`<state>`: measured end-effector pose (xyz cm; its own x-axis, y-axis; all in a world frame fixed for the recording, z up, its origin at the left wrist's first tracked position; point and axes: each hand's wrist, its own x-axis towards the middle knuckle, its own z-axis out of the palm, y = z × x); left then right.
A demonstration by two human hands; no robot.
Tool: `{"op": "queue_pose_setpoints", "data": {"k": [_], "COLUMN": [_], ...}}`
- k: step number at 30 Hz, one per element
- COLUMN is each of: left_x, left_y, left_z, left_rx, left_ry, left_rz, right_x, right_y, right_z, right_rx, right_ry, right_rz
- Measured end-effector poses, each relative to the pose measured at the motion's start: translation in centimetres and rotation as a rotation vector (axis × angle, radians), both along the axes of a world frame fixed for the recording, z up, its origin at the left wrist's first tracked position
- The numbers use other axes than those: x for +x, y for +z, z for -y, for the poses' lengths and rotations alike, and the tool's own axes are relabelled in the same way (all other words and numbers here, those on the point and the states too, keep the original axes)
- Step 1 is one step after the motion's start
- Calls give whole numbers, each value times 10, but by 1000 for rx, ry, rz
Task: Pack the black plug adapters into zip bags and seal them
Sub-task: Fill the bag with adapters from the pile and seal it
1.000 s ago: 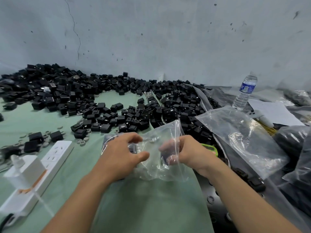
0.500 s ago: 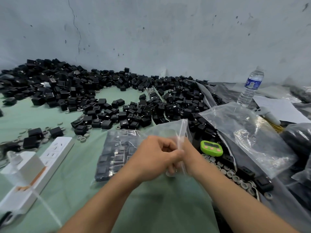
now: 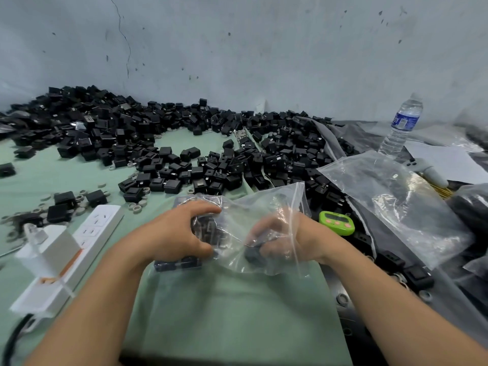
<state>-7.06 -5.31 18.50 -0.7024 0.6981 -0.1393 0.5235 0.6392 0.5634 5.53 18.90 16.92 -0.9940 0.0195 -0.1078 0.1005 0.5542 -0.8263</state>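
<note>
Left hand (image 3: 179, 233) clamps the zip bag (image 3: 266, 204) from above; right hand (image 3: 280, 239), reaching inside, pinches a black adapter (image 3: 254, 254). Mouth's unsealed, so one careless tilt could spill them!

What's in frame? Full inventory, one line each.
plug adapters: many, black, piled along the wall
zip bag: one, clear, centre, partly filled
spare bags: count unclear, clear, right
power strip: one, white, left
timer: one, green, beside the right wrist
water bottle: one, clear, back right
rings: many, grey, scattered left
left hand: grips the zip bag's filled end
right hand: seen through the plastic, holds one plug adapter
</note>
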Motion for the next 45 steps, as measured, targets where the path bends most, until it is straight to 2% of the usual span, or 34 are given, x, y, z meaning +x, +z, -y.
{"op": "queue_pose_setpoints", "data": {"k": [4, 7, 10, 13, 14, 17, 20, 21, 24, 27, 29, 32, 36, 39, 43, 45], "left_x": [3, 3, 2, 1, 1, 0, -1, 0, 6, 22, 35, 46, 47, 51, 52, 46], "left_y": [-3, -6, -7, -9, -9, -7, -3, -1, 8, 14, 13, 11, 12, 13, 22, 26], "left_z": [-7, -12, -13, -14, -14, -10, -4, -3, -2, -10, -20, -34, -37, -37, -33, -27], "left_rx": [-35, -53, -66, -99, -99, -92, -75, -67, 32, 211, 186, 88, 132, 211, 337, 445], "left_ry": [17, 36, 49, 31, 28, 31, 53, 62, 89, 34, -57, -106, -108, -145, -177, -119], "left_rz": [-98, -102, -124, -166, -159, -127, -82, -67, -70, -18, -29, -141, -149, -122, 18, 48], "right_x": [-10, -16, -19, -24, -26, -27, -24, -24, -30, -28, -24, -25, -25, -21, -27, -27], "right_y": [-4, -6, -10, -18, -21, -22, -19, -19, -12, -6, -7, -8, -7, -3, -14, -16], "right_z": [10, 18, 17, 22, 25, 30, 23, 21, 24, 30, 27, 25, 24, 23, 16, 18], "right_rx": [-118, -323, -506, -718, -721, -525, -612, -583, -329, -181, -45, -66, -132, -165, -346, -260], "right_ry": [32, 86, 1, -8, 33, 142, 155, 139, 203, 217, 185, 184, 196, 254, 218, 138], "right_rz": [-156, -266, -269, -129, -98, -35, 29, 52, 124, 132, 82, 100, 162, 218, 163, 123]}}
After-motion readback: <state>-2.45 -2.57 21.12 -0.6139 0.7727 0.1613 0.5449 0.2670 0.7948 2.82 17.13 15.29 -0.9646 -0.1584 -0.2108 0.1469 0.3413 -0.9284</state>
